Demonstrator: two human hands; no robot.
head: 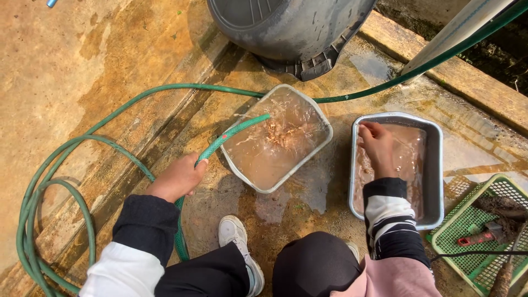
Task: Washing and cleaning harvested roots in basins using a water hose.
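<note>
Head view: my left hand is gripping the green hose, fingers closed round it, spraying into the square tray of muddy water on the concrete. My right hand is dipping, loosely curled, into the metal tray near the green basket; whether it's holding anything, I can't tell.

- Your left hand grips the hose, whose end reaches over the near-left rim of the left tub.
- Your right hand sits inside the right tub, at its far end.
- The two tubs stand side by side on the floor, close but apart.
- A bin stands behind the left tub.
- A basket lies just right of the right tub, with tools in it.
- The hose coils on the floor to your left.
- Your shoe rests before the left tub.
</note>
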